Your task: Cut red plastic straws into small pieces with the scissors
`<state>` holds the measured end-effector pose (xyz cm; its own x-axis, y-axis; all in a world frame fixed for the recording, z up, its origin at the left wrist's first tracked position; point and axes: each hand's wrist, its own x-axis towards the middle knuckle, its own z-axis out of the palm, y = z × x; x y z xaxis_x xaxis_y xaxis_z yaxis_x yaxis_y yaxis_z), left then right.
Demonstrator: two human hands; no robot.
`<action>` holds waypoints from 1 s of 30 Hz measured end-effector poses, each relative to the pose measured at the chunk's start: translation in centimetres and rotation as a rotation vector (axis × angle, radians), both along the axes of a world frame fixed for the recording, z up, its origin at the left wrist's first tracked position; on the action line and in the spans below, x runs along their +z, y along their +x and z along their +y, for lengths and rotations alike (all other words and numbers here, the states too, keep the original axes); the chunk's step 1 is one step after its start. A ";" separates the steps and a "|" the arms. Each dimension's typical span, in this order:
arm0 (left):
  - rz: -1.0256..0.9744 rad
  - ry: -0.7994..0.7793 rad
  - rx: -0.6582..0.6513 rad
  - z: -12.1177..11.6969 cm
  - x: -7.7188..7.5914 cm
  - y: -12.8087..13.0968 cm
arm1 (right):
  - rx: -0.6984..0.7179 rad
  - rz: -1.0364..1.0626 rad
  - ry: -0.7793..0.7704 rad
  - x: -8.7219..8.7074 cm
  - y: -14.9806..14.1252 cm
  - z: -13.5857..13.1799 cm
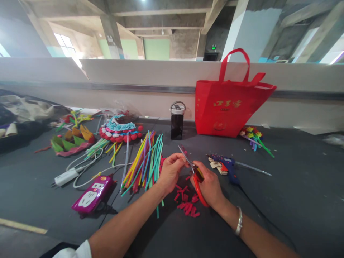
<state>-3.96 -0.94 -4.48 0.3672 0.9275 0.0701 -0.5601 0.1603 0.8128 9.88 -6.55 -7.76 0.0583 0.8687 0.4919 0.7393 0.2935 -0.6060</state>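
Note:
My right hand (209, 184) is closed around the handles of a pair of scissors (199, 191) with red-orange grips. Their blades point up and to the left, close to the fingertips of my left hand (172, 172). The left fingers are pinched together, and whatever they hold is too small to make out. Below and between both hands lies a loose pile of short red cut pieces (188, 208) on the dark table (150, 236). Just left of my left hand, a bundle of coloured pipe cleaners (142, 161) is spread out, with a bit of red showing behind the hand.
A blue glue gun (228, 166) with a glue stick and cord lies right. Behind stand a black bottle (177, 125) and a red bag (225, 107). Leftward are a purple power strip (94, 193), a white plug (67, 176), a flowered headband (120, 127) and a felt crown (72, 143).

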 end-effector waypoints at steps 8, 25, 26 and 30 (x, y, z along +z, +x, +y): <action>-0.005 0.012 0.002 0.0 -0.4 0.0 | 0.005 0.002 -0.029 0.3 -0.1 0.0; -0.011 0.022 -0.001 0.0 -0.3 0.1 | 0.013 0.077 0.026 -0.4 -0.4 0.0; -0.012 0.027 -0.001 0.0 -0.3 0.1 | 0.016 0.077 0.027 -0.4 -0.4 0.0; -0.017 0.046 -0.006 0.0 -0.4 0.1 | 0.018 0.052 0.047 -0.6 -0.3 0.0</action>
